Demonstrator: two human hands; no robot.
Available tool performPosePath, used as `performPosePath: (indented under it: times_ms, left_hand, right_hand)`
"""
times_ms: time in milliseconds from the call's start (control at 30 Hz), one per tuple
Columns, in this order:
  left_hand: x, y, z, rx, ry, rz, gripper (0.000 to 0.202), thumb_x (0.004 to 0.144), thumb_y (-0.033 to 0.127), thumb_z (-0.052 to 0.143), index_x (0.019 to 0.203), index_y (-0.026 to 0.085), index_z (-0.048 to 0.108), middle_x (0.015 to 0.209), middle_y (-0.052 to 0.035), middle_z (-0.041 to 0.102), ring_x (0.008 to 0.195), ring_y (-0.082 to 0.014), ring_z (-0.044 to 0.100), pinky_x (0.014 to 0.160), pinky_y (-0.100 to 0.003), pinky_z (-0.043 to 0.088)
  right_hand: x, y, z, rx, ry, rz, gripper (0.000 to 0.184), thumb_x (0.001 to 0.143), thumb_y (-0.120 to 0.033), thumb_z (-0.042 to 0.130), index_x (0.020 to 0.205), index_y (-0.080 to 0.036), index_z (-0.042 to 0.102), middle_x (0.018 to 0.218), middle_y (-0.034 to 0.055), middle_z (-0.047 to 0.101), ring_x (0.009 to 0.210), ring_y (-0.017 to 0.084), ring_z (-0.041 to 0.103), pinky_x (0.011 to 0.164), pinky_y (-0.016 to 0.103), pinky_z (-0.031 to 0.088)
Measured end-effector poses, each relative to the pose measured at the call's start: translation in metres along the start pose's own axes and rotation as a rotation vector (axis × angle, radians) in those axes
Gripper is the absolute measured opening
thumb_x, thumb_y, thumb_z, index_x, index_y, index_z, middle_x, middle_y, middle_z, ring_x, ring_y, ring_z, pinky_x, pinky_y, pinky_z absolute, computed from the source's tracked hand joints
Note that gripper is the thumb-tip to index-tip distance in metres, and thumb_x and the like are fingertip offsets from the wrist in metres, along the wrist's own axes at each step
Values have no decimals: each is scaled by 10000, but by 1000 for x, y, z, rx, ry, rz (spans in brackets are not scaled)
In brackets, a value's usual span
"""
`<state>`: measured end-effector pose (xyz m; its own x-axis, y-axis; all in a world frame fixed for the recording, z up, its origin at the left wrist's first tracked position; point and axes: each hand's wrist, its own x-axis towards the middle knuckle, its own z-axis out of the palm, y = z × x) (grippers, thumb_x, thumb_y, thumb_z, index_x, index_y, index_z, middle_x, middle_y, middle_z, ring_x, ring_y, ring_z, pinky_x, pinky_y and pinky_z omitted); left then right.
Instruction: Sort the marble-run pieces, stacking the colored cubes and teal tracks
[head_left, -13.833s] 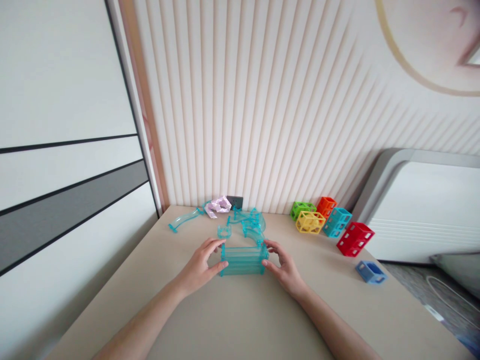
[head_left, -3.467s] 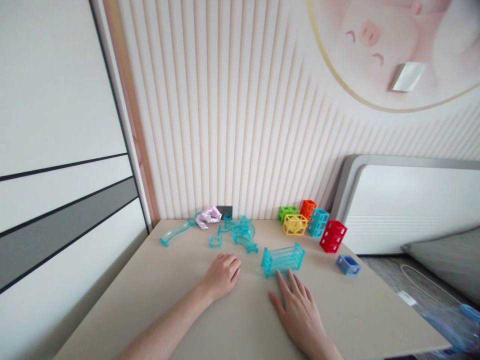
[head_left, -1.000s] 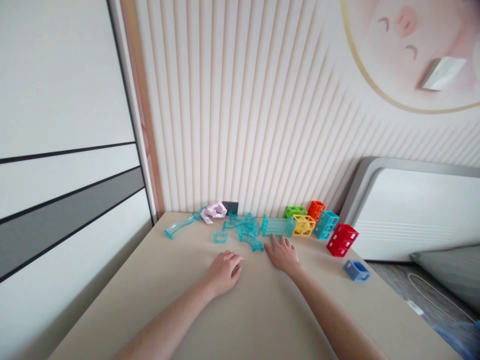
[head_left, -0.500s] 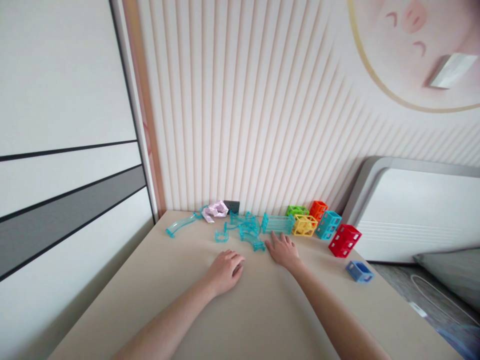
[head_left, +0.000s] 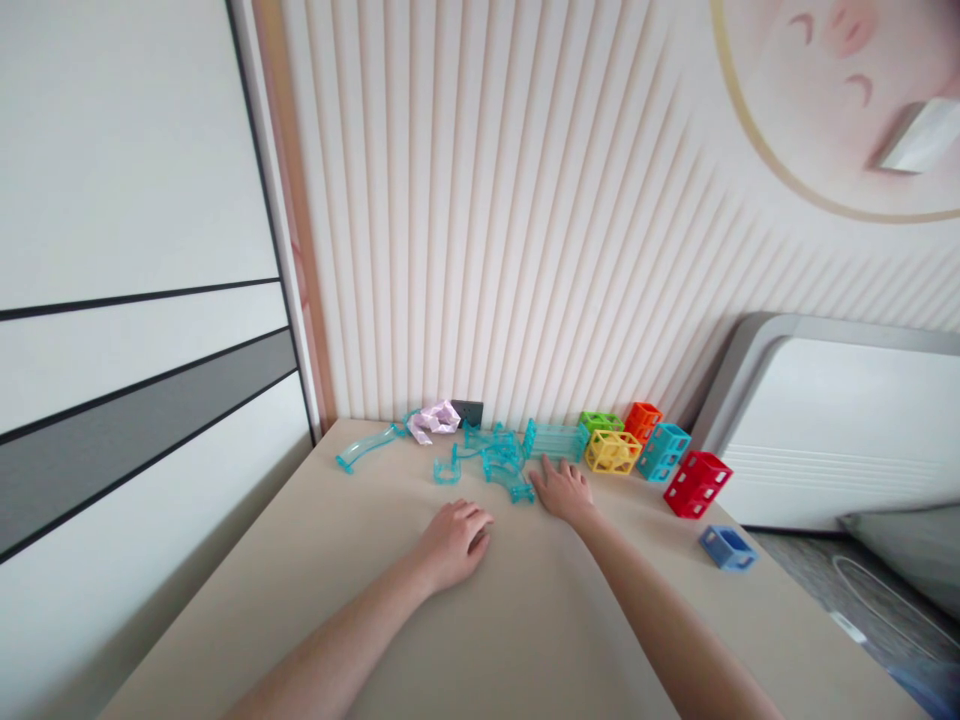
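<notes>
My right hand (head_left: 564, 490) lies flat on the beige table (head_left: 375, 620), fingers stretched out, fingertips just short of a clear teal block of stacked straight track pieces (head_left: 555, 440) that stands near the wall. A curved teal track piece (head_left: 510, 480) lies right beside its thumb. My left hand (head_left: 454, 540) rests palm down nearer to me, fingers loosely curled, holding nothing. Several more teal track parts (head_left: 484, 445) are heaped behind.
Hollow cube blocks stand in a row at the back right: green (head_left: 600, 422), orange (head_left: 643, 420), yellow (head_left: 611, 452), teal (head_left: 663, 450), red (head_left: 699, 482). A blue block (head_left: 726, 547) lies near the right edge. A long curved track (head_left: 364, 447) and a pale purple piece (head_left: 436, 417) sit back left.
Over the last seconds the teal track block went from the table's middle to the back near the yellow cube. In the last half second my right hand stayed flat behind it; my left hand kept still.
</notes>
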<state>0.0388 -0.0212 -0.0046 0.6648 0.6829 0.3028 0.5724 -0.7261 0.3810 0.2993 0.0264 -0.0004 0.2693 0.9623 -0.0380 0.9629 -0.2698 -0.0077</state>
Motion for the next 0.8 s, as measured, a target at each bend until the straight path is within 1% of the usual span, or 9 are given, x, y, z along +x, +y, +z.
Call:
performPosePath:
  times_ms: [467,700,800]
  left_hand:
    - [1,-2,2,-8,1,-5,222,884,186,557,1086,222,644,1039,-50,679,1010,-225,597,918,-367,464]
    - [0,1,-1,-6,-14,-8,212,896,197,545,1082,214,646,1043,-56,676,1015,-230,595,917,-373,462]
    - [0,1,0,-6,-13,-11,209,893,193,549,1077,218,646,1034,-55,675,1010,-231,594,912,-374,459]
  right_hand:
    - [21,-7,0,2,1,40,648,981,-601,257,1529,-260,321,1488,193,412,1338,378,416,1023,483,313]
    - [29,-8,0,11,-6,54,658,983,-607,234,1537,-259,308,1509,194,391,1350,376,401,1040,496,289]
    - [33,-8,1,14,-6,60,665,983,-605,241,1543,-251,296,1528,193,369,1386,370,355,1074,491,248]
